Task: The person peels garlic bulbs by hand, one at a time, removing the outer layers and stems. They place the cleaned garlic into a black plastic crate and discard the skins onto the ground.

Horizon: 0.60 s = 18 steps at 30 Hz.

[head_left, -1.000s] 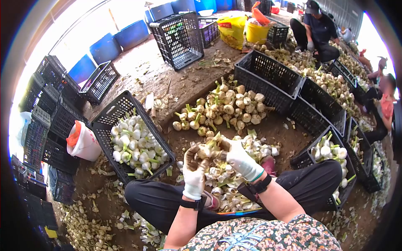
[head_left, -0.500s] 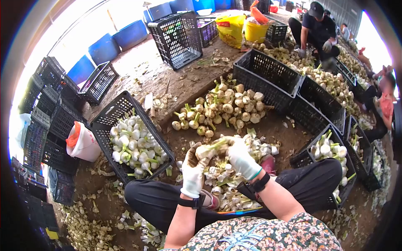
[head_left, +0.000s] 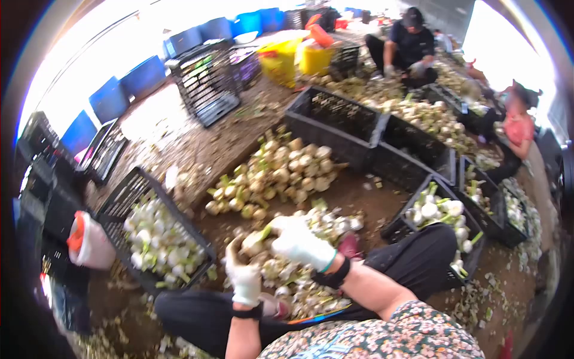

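Observation:
Both of my hands wear white gloves with dark wristbands, in front of my crossed legs. My left hand (head_left: 242,272) is wrapped round the side of a garlic bulb (head_left: 254,244); the fingers look dirty. My right hand (head_left: 299,242) is closed at the bulb's green stem, from the right. Below them lies a heap of peelings and bulbs (head_left: 293,281). Just beyond is a pile of unpeeled garlic (head_left: 281,173). On the left, a black crate (head_left: 161,233) holds whiter, cleaned bulbs.
Black crates (head_left: 338,116) stand in a row ahead, and another with garlic (head_left: 442,209) is at my right knee. A white bucket (head_left: 92,245) stands at left. Two people (head_left: 409,45) (head_left: 517,128) sit by garlic piles at upper right. Yellow bags and blue bins are behind.
The view has turned, shifting the surroundings left and somewhat down. Both hands still hold the bulb; my right hand has come more over its top, and the stem is less visible.

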Each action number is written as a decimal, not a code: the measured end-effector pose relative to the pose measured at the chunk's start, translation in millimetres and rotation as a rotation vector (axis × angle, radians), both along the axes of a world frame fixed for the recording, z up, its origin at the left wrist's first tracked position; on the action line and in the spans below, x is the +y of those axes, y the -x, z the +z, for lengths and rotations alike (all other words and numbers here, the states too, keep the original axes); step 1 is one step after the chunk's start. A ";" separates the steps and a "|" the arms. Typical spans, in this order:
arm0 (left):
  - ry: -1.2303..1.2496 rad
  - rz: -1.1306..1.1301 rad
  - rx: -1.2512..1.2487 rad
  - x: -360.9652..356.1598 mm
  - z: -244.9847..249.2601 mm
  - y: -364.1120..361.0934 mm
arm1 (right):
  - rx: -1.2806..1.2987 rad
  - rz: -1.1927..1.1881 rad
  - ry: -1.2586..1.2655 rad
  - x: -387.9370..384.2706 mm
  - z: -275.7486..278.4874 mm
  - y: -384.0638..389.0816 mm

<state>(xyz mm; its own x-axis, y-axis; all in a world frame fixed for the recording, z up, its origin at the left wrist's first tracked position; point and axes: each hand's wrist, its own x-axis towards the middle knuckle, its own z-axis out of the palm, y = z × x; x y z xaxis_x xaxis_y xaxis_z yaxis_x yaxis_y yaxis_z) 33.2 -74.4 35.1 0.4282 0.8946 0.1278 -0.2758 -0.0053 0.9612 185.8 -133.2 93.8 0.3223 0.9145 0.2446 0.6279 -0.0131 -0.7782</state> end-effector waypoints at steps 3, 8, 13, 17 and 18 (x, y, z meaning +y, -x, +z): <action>0.079 -0.031 -0.061 1.6 -17.2 1.4 | -0.115 -0.052 0.128 -1.4 -1.3 3.5; 0.085 -0.088 -0.057 5.7 -20.6 12.7 | -0.022 -0.039 0.201 -2.5 11.6 8.1; 0.328 -0.168 -0.124 -6.7 29.5 12.4 | 0.118 -0.056 0.178 0.2 -6.1 2.0; -0.220 -0.270 0.103 -5.6 27.3 17.8 | 0.290 -0.119 0.026 -3.1 -27.8 -0.8; -0.225 -0.318 0.078 -9.0 38.1 11.4 | 0.448 -0.099 0.090 -6.7 -20.5 -4.1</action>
